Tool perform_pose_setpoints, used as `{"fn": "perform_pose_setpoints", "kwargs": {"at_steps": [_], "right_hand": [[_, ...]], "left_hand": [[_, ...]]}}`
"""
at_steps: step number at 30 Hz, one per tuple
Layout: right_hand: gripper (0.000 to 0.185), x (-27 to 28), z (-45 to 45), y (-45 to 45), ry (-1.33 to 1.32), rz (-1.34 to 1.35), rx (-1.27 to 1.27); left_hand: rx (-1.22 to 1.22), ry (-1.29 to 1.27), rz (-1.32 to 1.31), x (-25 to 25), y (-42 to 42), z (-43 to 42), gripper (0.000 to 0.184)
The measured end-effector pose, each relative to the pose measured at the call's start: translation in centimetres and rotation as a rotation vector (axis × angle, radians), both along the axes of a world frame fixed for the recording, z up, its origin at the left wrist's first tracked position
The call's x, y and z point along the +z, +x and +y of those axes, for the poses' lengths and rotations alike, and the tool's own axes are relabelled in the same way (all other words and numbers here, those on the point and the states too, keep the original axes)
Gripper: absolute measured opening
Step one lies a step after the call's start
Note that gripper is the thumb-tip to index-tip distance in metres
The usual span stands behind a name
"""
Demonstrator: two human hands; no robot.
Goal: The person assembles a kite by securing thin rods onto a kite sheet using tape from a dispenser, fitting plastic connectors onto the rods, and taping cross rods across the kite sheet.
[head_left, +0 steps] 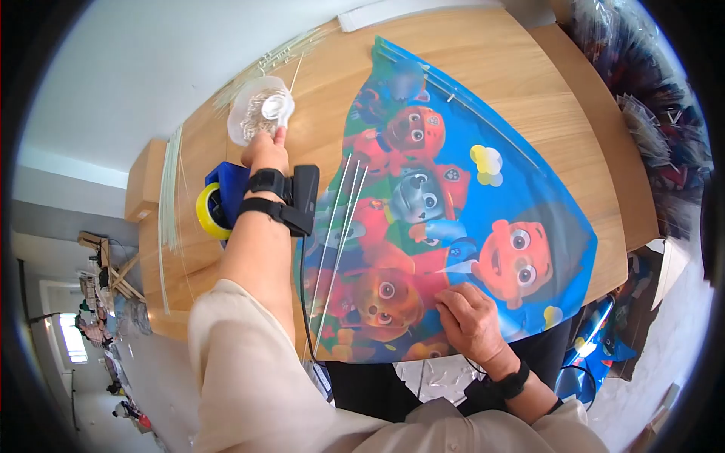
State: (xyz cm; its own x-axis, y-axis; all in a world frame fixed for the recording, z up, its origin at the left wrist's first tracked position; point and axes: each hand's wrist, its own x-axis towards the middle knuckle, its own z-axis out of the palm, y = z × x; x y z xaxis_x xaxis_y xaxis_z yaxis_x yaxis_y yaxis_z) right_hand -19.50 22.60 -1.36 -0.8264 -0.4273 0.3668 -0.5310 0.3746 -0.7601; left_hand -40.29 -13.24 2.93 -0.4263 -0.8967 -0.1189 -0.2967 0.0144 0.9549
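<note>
A kite sheet (423,204) printed with cartoon characters on blue lies spread before me. Thin white rods (343,234) rest on its left part, and another rod (491,124) runs along its far right edge. My left hand (268,149) reaches to a translucent bowl (240,113) of small pale pieces. Its fingertips meet the handle of a white round plastic piece (276,107) in the bowl; its grip is unclear. On the kite's lower part rests my right hand (470,321), fingers curled together; what they pinch, if anything, is hidden.
A blue tape dispenser (232,181) with a yellow roll (213,211) stands beside my left forearm. Bundles of thin rods (172,196) lie at the table's (491,45) left and far edges. A cardboard box (145,180) is at left; plastic-wrapped packets (642,98) are piled at right.
</note>
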Motion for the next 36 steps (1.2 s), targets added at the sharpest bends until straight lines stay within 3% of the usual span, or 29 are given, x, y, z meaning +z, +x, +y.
{"fn": "perform_pose_setpoints", "kwargs": {"at_steps": [3,5,11,12,14,16,20,23,26,27,28,36], "right_hand": [[0.02,0.1,0.1,-0.1,0.033,-0.029,0.011],[0.02,0.1,0.1,0.0,0.042,-0.039,0.016],[0.016,0.1,0.0,0.2,0.039,-0.01,-0.004],[0.014,0.1,-0.1,0.2,0.028,-0.003,-0.018],[0.013,0.0,-0.2,0.3,0.018,0.005,-0.026],[0.012,-0.1,-0.1,0.4,0.0,0.026,-0.033],[0.012,-0.2,0.0,0.6,-0.031,0.021,-0.023],[0.011,0.0,0.1,0.8,-0.053,-0.014,-0.017],[0.01,-0.3,0.0,0.9,-0.069,-0.04,-0.021],[0.01,-0.4,0.0,0.9,-0.069,-0.037,-0.028],[0.01,-0.3,0.0,1.0,-0.069,-0.033,-0.037],[0.009,-0.3,-0.1,1.3,-0.025,0.03,-0.063]], "left_hand": [[-0.261,-0.539,-0.62,-0.3,0.2,-2.0,0.037],[-0.348,-0.718,-0.823,-0.3,0.2,-3.0,0.039],[-0.115,0.543,0.529,-2.5,-0.1,-5.7,0.018],[-0.111,0.542,0.53,-1.9,0.7,-4.8,0.018],[-0.436,0.504,0.134,0.3,3.4,-1.1,0.009],[-0.73,0.083,-0.103,2.9,8.3,3.5,0.008],[-0.815,-0.736,-0.51,2.0,17.9,7.1,0.015],[-0.707,-0.882,-0.652,1.0,24.2,9.1,0.023],[-0.691,-0.807,-0.685,-1.3,28.2,9.1,0.028],[-0.699,-0.637,-0.748,-1.2,28.4,9.2,0.022],[-0.699,-0.638,-0.743,-1.1,28.4,9.3,0.022],[-0.74,-0.982,-0.661,-2.4,23.6,7.8,0.018]]}}
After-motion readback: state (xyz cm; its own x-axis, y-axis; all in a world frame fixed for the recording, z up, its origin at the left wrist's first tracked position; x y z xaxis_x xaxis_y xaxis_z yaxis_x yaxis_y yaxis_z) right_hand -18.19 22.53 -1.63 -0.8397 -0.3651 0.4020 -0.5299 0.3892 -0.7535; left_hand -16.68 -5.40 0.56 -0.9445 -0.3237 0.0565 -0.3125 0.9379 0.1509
